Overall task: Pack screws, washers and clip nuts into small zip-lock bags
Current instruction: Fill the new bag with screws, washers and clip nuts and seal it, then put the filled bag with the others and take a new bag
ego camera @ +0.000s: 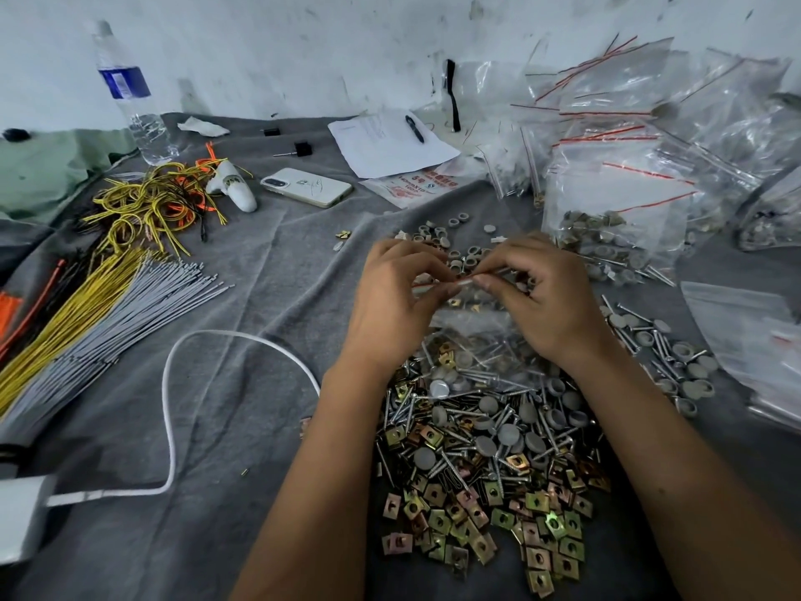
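Both sets of fingertips met at the red-striped top edge of a small zip-lock bag (470, 327): the left hand (392, 297) pinched it from one side and the right hand (548, 303) from the other. The clear bag hung below the hands, over the heap of screws (490, 420), and its contents were hard to make out through the plastic. The heap mixed long screws with grey round washers (487, 444); nearer the person than the bag it ran into a spread of brass-coloured clip nuts (537, 535), partly covered by both forearms. Beyond the bag lay more loose washers, half hidden by the knuckles. To the bag's right, filled bags (615, 214) were piled against the wall, blurred and cut off at the frame edge. To its left on the grey cloth (242, 383) lay a white cable (173, 427), bundled yellow and grey ties (99, 305), a phone (305, 187) and a water bottle (130, 93); beyond it, a pen (415, 128) on paper.
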### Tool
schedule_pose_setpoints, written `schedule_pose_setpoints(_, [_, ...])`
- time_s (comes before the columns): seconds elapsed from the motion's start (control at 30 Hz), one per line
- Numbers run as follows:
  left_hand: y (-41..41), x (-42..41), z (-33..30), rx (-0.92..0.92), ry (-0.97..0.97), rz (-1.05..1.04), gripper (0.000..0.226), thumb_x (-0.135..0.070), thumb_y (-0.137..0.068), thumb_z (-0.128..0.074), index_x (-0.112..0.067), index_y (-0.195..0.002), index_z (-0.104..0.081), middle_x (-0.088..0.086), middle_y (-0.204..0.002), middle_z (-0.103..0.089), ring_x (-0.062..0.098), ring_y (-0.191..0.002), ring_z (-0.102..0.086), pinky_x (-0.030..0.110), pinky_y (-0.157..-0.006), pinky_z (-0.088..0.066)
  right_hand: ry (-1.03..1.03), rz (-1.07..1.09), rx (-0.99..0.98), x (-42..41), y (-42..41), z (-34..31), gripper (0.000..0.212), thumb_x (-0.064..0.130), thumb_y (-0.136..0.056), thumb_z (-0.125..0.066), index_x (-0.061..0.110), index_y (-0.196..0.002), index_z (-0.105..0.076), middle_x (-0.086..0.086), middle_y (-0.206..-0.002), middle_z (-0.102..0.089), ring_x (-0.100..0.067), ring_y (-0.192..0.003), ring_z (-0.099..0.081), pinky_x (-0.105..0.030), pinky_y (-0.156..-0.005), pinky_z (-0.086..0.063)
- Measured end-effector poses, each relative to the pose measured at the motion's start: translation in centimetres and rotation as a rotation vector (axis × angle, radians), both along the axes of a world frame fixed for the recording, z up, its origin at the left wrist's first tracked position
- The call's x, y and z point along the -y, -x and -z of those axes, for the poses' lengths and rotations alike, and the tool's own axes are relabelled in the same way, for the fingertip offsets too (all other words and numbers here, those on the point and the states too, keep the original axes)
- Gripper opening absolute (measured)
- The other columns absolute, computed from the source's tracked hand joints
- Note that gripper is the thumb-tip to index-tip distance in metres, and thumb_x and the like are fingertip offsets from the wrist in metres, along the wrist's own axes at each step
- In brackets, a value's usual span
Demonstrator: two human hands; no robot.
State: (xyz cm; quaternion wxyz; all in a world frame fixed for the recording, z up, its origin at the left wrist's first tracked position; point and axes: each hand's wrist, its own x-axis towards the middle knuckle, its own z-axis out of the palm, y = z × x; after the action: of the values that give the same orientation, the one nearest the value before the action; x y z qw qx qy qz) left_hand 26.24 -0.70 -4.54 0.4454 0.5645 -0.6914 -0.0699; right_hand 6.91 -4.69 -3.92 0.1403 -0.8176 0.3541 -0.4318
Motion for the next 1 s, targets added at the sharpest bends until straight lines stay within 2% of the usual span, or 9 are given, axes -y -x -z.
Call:
schedule_pose_setpoints(0.13, [-0.3, 0.1, -0.2, -0.011, -0.003, 0.011, 0.004, -0.014, -0.087, -0.08, -0.015, -0.086, -0.077, -0.008, -0.116, -0.072, 0.016, -0.118, -0.05, 0.01, -0.096, -0.03, -0.045, 0.022, 0.071, 0.2, 0.3, 0.1, 0.01, 0.01, -0.087, -0.078, 0.013, -0.096, -0.077, 0.023, -0.089, -0.061, 0.01, -0.087, -0.057, -0.007, -0.077, -0.04])
schedule_pose_setpoints(0.23, [-0.1, 0.1, -0.3, 0.001, 0.003, 0.037, 0.004, -0.013, -0.087, -0.08, -0.014, -0.085, -0.077, -0.007, -0.115, -0.074, 0.017, -0.118, -0.051, 0.02, -0.098, -0.036, -0.07, 0.013, 0.101, 0.2, 0.3, 0.2, 0.011, 0.009, -0.087, -0.078, 0.015, -0.096, -0.076, 0.021, -0.088, -0.063, 0.007, -0.085, -0.06, -0.006, -0.074, -0.041])
schedule_pose_setpoints(0.33, [-0.4, 0.1, -0.2, -0.059, -0.072, 0.001, 0.003, -0.017, -0.088, -0.081, -0.018, -0.089, -0.077, -0.01, -0.118, -0.072, 0.013, -0.118, -0.048, 0.011, -0.095, -0.031, -0.117, -0.005, 0.145, 0.4, 0.4, 0.4, 0.013, 0.008, -0.089, -0.077, 0.018, -0.097, -0.075, 0.017, -0.089, -0.065, 0.003, -0.084, -0.061, -0.009, -0.072, -0.043])
schedule_pose_setpoints(0.5, [-0.6, 0.2, -0.2, -0.066, -0.088, 0.024, 0.006, -0.012, -0.083, -0.084, -0.015, -0.083, -0.079, -0.013, -0.119, -0.072, 0.015, -0.122, -0.047, 0.013, -0.098, -0.031, -0.137, -0.016, 0.157, 0.6, 0.6, 0.6, 0.016, 0.009, -0.09, -0.076, 0.024, -0.097, -0.073, 0.017, -0.088, -0.066, 0.001, -0.083, -0.062, -0.01, -0.072, -0.043])
schedule_pose_setpoints(0.73, [-1.1, 0.1, -0.3, -0.324, -0.184, -0.054, 0.005, -0.017, -0.086, -0.082, -0.018, -0.088, -0.077, -0.014, -0.12, -0.071, 0.014, -0.124, -0.058, 0.045, -0.11, -0.043, -0.178, -0.025, 0.234, 1.1, 1.1, 0.7, 0.01, 0.008, -0.092, -0.074, 0.019, -0.095, -0.072, 0.013, -0.085, -0.065, 0.001, -0.077, -0.058, -0.012, -0.069, -0.042])
schedule_pose_setpoints(0.8, [-1.2, 0.0, -0.4, -0.309, -0.189, -0.024, 0.005, -0.016, -0.087, -0.082, -0.015, -0.085, -0.077, -0.014, -0.122, -0.071, 0.014, -0.126, -0.055, 0.038, -0.11, -0.042, -0.174, -0.027, 0.239, 1.3, 1.3, 0.8, 0.013, 0.008, -0.092, -0.074, 0.021, -0.093, -0.072, 0.014, -0.084, -0.064, 0.002, -0.077, -0.058, -0.01, -0.069, -0.041])
schedule_pose_setpoints(0.9, [-1.0, -0.2, -0.9, -0.245, -0.167, -0.038, 0.006, -0.016, -0.087, -0.081, -0.014, -0.085, -0.076, -0.014, -0.12, -0.072, 0.009, -0.126, -0.051, 0.013, -0.103, -0.034, -0.179, -0.029, 0.238, 1.4, 1.3, 0.9, 0.014, 0.01, -0.092, -0.075, 0.024, -0.093, -0.072, 0.014, -0.084, -0.065, 0.0, -0.076, -0.059, -0.011, -0.069, -0.043])
schedule_pose_setpoints(0.93, [-1.0, -0.3, -0.9, -0.259, -0.162, -0.037, 0.005, -0.015, -0.087, -0.081, -0.012, -0.086, -0.077, -0.013, -0.119, -0.072, 0.01, -0.125, -0.053, 0.014, -0.105, -0.036, -0.188, -0.03, 0.247, 1.5, 1.4, 1.0, 0.014, 0.011, -0.092, -0.075, 0.025, -0.093, -0.072, 0.013, -0.084, -0.066, -0.001, -0.076, -0.059, -0.012, -0.068, -0.043])
schedule_pose_setpoints(1.0, [-1.0, -0.4, -0.9, -0.38, -0.196, -0.022, 0.006, -0.015, -0.088, -0.08, -0.01, -0.089, -0.078, -0.013, -0.119, -0.073, 0.011, -0.121, -0.059, 0.035, -0.111, -0.044, -0.212, -0.038, 0.285, 1.6, 1.5, 1.0, 0.012, 0.015, -0.093, -0.074, 0.027, -0.093, -0.074, 0.011, -0.082, -0.069, -0.003, -0.074, -0.06, -0.014, -0.066, -0.045])
